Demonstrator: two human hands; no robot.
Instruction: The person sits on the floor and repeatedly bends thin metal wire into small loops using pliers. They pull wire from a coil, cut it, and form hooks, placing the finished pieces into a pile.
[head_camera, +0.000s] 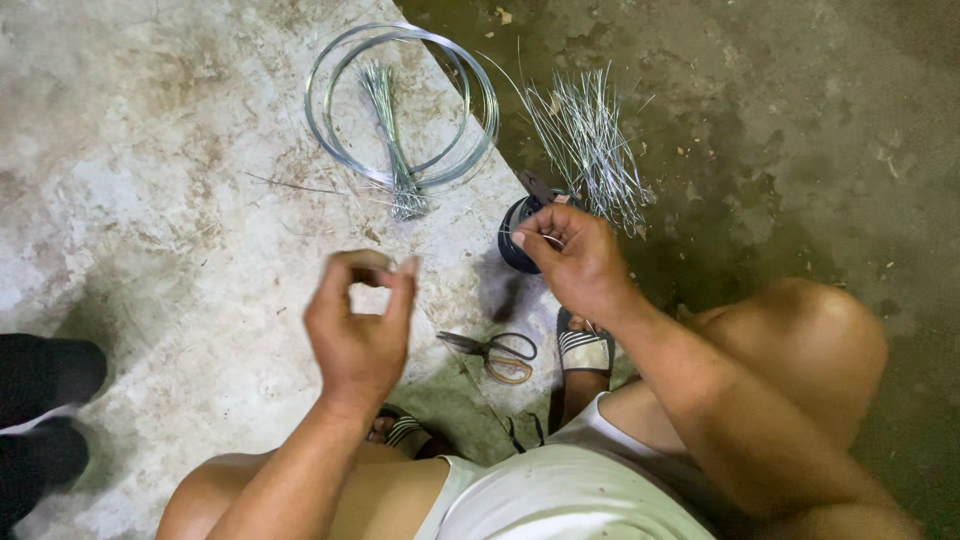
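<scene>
Here, at the far left, a dark shoe (45, 370) of another person stands on the pale, stained concrete floor (150, 150). The left hand (358, 325) is raised and blurred; its thumb and forefinger meet at the tips in a ring, and I cannot tell if a wire is between them. Beyond it lies a coil of thin silver wire (400, 100) with a tied bundle of short cut wires (392, 140) across it. Small scissors with orange handles (497, 355) lie between the hands. The right hand (575, 260) pinches a thin silver wire (535, 237), just above a dark round spool (518, 235). Loose cut wires (590, 145) fan out behind. Such wire seems light, springy and sharp at the ends, so it is best pinched near the middle.
</scene>
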